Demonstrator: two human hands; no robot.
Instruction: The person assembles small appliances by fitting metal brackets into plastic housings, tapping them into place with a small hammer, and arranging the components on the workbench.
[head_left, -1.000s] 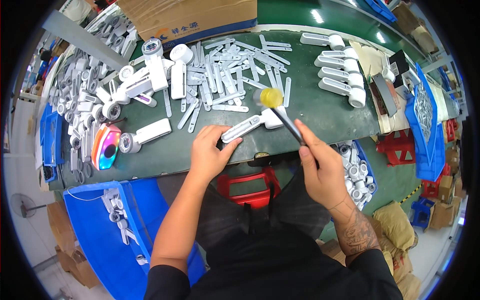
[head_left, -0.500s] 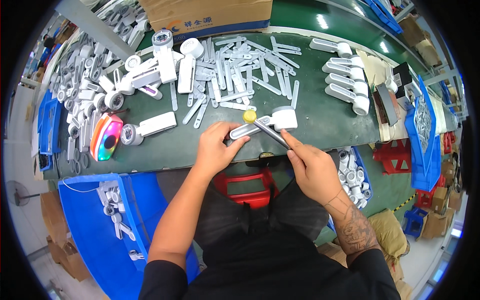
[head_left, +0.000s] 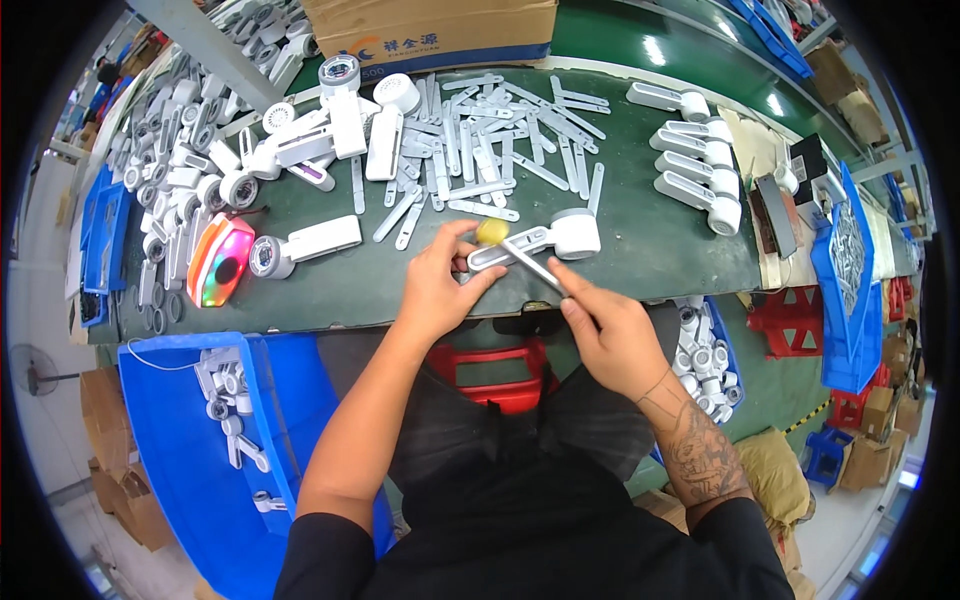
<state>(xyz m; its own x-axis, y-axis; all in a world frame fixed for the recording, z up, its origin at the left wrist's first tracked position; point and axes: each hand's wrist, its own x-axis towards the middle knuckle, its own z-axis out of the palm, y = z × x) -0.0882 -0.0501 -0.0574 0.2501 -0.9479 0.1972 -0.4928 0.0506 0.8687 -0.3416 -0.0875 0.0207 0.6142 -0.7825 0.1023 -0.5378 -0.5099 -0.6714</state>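
Observation:
My left hand (head_left: 442, 284) grips the handle end of a white handheld fan body (head_left: 545, 240) that lies on the green table (head_left: 640, 262) near its front edge. My right hand (head_left: 602, 330) holds a small mallet (head_left: 520, 255) by its metal shaft. The mallet's yellow head (head_left: 490, 231) rests right at the fan's handle, next to my left fingers. The fan's round head points to the right.
Several grey plastic strips (head_left: 480, 150) lie spread behind the fan. Finished white fans (head_left: 690, 160) line up at the right. A glowing round device (head_left: 222, 260) and a white fan (head_left: 300, 245) sit left. Blue bins (head_left: 190, 440) hold parts below the table.
The mallet head has come down from above the table onto the fan's handle. Both hands have drawn closer to the fan and the view shifted slightly.

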